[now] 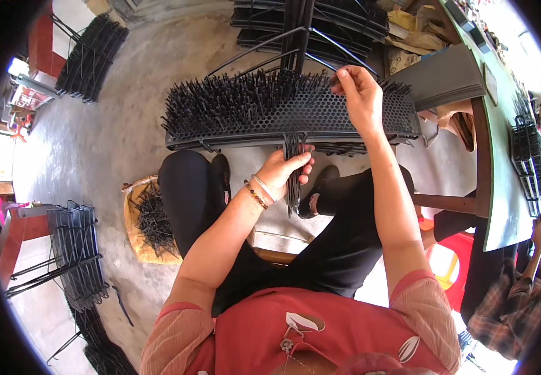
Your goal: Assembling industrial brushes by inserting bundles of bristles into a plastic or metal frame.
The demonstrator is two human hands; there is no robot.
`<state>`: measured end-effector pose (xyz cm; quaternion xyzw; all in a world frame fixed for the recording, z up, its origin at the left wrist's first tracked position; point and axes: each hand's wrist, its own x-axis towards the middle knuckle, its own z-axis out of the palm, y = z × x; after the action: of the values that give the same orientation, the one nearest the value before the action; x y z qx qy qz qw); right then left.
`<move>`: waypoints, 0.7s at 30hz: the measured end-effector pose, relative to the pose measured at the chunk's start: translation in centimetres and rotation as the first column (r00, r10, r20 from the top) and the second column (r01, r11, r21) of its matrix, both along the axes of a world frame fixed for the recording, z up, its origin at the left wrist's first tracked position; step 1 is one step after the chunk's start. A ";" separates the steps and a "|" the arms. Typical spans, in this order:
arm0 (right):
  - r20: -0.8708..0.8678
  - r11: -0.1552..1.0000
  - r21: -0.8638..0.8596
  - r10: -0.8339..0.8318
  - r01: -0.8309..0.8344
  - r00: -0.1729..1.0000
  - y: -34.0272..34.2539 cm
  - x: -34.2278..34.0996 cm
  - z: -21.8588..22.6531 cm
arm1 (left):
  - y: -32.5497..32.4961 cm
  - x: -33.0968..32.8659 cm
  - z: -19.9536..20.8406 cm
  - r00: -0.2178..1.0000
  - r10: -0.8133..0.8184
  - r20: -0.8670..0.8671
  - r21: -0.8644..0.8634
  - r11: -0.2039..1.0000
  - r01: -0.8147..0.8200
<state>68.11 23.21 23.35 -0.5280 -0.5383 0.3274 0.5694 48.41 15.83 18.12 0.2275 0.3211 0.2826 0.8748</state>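
Rods (pixel 293 199), a black bunch: held them upright in the left hand (pixel 280 170), just below the near edge of the tray (pixel 330 119), with the thumb laid across the front and the fingers wrapped behind. Gripped them toward the upper end, leaving the lower ends hanging between the knees (pixel 186 172).

Had the right hand (pixel 363 103) raised over the right part of the tray, with thumb and forefinger brought together and the other fingers curled. Could not tell between a pinched rod and a bare fingertip touch.

Had the tray straight ahead, beyond the knees: long, black, pierced all over with small holes. Saw upright rods (pixel 220 106) crowded across its left and middle, with bare holes toward the right. Wore bracelets (pixel 256 192) on the left wrist.

Left of the knees, saw an open yellow bag (pixel 132 228) on the floor (pixel 133 125), with loose rods (pixel 155 215) tangled inside. Farther left, saw dark racks (pixel 74 244). To the right, saw a green table (pixel 501 206), a red seat (pixel 455 287) and a co-worker (pixel 514 306) in a checked shirt.
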 end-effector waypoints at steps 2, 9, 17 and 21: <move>0.047 0.998 0.041 -0.042 0.040 0.998 0.9 -0.6 -0.7 | -0.1 0.0 -0.1 1.000 -0.005 -0.012 0.029 1.000 0.005; 0.237 0.999 0.045 -0.021 0.011 0.971 1.9 -1.1 -1.2 | -0.1 -0.4 0.2 1.000 -0.024 -0.016 0.066 0.998 0.025; 0.272 0.991 0.134 -0.009 -0.028 0.962 2.3 -0.9 -1.6 | -0.2 -0.7 -0.2 1.000 -0.022 0.019 0.051 0.998 0.021; 0.221 0.992 0.125 -0.029 0.001 0.975 2.6 -0.9 -2.1 | -0.2 -0.5 -0.2 1.000 -0.014 0.024 0.037 0.999 0.013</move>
<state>67.25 25.77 21.30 -0.5292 -0.6139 0.2278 0.5396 47.89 15.67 17.92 0.2424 0.3036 0.2853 0.8762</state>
